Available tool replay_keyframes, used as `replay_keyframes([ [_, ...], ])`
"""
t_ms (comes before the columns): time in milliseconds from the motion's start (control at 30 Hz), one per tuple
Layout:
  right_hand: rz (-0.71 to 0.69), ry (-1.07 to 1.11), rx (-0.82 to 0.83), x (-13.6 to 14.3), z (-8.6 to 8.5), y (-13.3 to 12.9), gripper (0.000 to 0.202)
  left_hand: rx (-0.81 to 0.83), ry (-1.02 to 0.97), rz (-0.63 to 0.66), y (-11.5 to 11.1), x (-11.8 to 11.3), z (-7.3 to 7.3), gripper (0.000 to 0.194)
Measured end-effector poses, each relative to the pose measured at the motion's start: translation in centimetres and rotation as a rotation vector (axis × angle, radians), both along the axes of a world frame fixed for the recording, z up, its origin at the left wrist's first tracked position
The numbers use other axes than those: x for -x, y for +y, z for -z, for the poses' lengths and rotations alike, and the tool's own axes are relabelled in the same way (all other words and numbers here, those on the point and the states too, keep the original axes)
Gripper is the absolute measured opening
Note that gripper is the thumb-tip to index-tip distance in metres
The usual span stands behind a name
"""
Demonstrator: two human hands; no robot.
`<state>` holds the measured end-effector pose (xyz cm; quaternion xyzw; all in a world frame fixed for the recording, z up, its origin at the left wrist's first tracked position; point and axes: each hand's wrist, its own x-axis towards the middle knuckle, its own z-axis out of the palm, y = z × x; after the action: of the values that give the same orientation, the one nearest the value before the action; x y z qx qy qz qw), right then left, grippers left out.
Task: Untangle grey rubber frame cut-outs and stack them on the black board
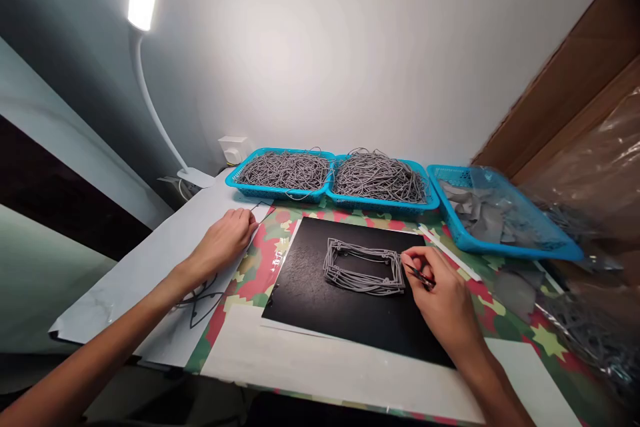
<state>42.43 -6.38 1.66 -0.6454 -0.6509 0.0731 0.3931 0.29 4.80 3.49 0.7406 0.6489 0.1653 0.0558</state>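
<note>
My left hand (234, 232) is at the left edge of the patterned cloth, its fingers pinched together on a thin dark loop (265, 205) that sticks out past the fingertips. My right hand (440, 287) is closed around a slim dark pointed tool (421, 275), which looks like tweezers and is partly hidden by the fingers. Its fingertips are beside the right end of a stack of thin grey rectangular frames (367, 287). That loose stack lies on a black sheet (345, 320). More thin dark loops (205, 300) lie on the white surface below my left forearm.
Two blue baskets (280, 195) (383, 203) heaped with grey frames stand against the wall. A third blue basket (525, 250) at right holds grey scraps. A white strip (450, 253) lies near it. A lit lamp (150, 90) rises at left; plastic bags (590, 320) crowd the right.
</note>
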Motion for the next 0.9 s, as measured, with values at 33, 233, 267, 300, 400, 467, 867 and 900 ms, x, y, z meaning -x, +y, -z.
replay_keyframes([
  [33, 0.005, 0.005, -0.006, -0.1, 0.0, 0.0, 0.013, 0.004, -0.018, 0.005, 0.1, 0.1, -0.1, 0.029],
  [233, 0.012, 0.019, -0.013, 0.0, -0.2, 0.0, 0.012, 0.046, -0.24, 0.059, 0.4, 1.0, -3.6, 0.049],
  [267, 0.011, 0.023, -0.015, 0.0, -0.2, 0.1, 0.012, 0.03, -0.282, 0.07, 0.3, 1.0, -4.7, 0.047],
  [300, 0.008, 0.029, -0.017, 0.0, -0.3, 0.1, 0.011, 0.004, -0.319, 0.079, 0.1, 0.8, -5.9, 0.041],
  [400, -0.009, 0.057, -0.036, -0.1, -0.5, 0.2, 0.012, -0.126, -0.427, 0.075, -1.1, -0.6, -9.6, 0.021],
  [467, -0.047, 0.102, -0.061, 0.2, -0.9, 0.0, 0.014, -0.211, -0.593, 0.114, -2.5, -2.0, -11.6, 0.018],
  [867, -0.412, 0.594, 0.303, 7.6, -2.2, -6.3, 0.026, 0.508, -0.783, 0.534, -10.0, -11.5, -9.5, 0.032],
  [900, -0.382, 0.629, 0.325, 7.4, -1.9, -6.4, 0.027, 0.541, -0.787, 0.534, -9.8, -11.8, -8.5, 0.032],
])
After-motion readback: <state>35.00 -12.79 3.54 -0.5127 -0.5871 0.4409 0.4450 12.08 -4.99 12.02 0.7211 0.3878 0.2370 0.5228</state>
